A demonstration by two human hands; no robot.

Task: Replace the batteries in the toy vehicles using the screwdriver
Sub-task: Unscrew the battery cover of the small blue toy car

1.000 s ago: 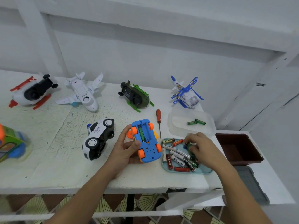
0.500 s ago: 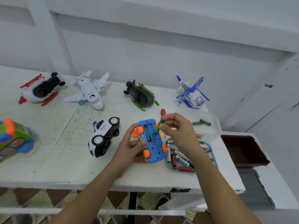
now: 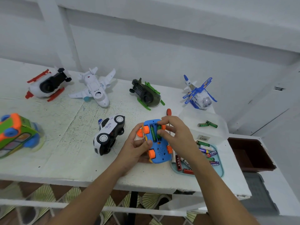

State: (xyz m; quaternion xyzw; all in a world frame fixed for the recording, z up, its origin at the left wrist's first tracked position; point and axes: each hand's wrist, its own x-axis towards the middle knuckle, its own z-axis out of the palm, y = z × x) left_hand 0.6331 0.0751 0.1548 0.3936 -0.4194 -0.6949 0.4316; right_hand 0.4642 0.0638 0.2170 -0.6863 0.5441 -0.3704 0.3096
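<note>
A blue toy car (image 3: 159, 151) with orange wheels lies upside down on the white table (image 3: 65, 143), its battery bay open. My left hand (image 3: 138, 143) grips its left side. My right hand (image 3: 175, 132) pinches a green battery (image 3: 158, 131) and holds it in the bay's right slot, beside another green battery (image 3: 152, 132) lying in the left slot. The red-handled screwdriver (image 3: 168, 112) lies just behind my right hand, mostly hidden. A light blue tray (image 3: 219, 169) with several batteries sits right of the car.
A clear box (image 3: 222, 129) holds two green batteries (image 3: 207, 124). A police car (image 3: 109, 133) lies on its side left of the blue car. Further toys line the back: red-white helicopter (image 3: 47, 84), white plane (image 3: 95, 88), green helicopter (image 3: 146, 95), blue plane (image 3: 198, 95). A green-orange toy (image 3: 17, 133) sits far left; a brown bin (image 3: 250, 153) stands right.
My right hand picked a green battery out of the tray, carried it left over the blue car and lowered it into the open bay. My left hand kept holding the car.
</note>
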